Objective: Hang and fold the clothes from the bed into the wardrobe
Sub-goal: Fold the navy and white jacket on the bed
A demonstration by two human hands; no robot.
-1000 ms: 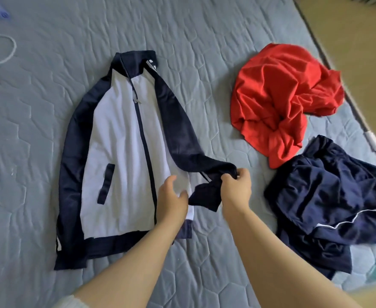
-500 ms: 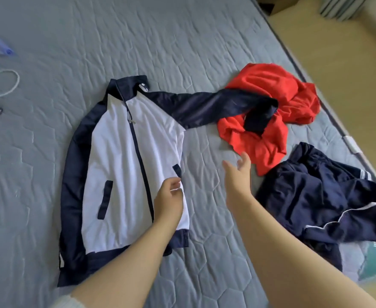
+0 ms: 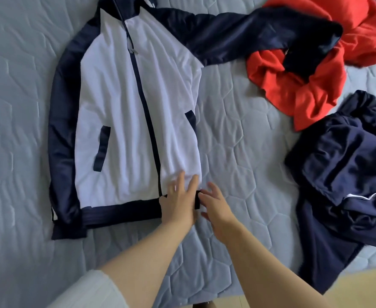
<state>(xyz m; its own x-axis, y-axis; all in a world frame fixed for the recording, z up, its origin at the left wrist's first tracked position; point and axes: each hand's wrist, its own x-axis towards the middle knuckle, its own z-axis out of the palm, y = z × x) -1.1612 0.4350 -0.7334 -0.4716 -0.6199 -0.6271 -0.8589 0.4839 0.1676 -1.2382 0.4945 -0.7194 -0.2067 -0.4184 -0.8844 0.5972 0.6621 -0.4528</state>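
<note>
Dropped to the hem since half a second back, with the navy sleeve point(image 3: 249, 34) flung out toward 1 o'clock across the crumpled red cotton garment point(image 3: 304, 85). Pressing down with the left hand point(image 3: 178, 203), fingers spread wide and flat on the white-and-navy zip-up track jacket point(image 3: 127, 112). Touching the hem corner with the right hand point(image 3: 216, 205), fingers loosely parted, gripping nothing. Lying face-up on the grey quilted bed point(image 3: 238, 130), centre toward 10 o'clock. Collar at 12, hem at 6, long axis 12-to-6. Best to smooth outward from the zip, keep the hem pinned, then bring that sleeve back across.
</note>
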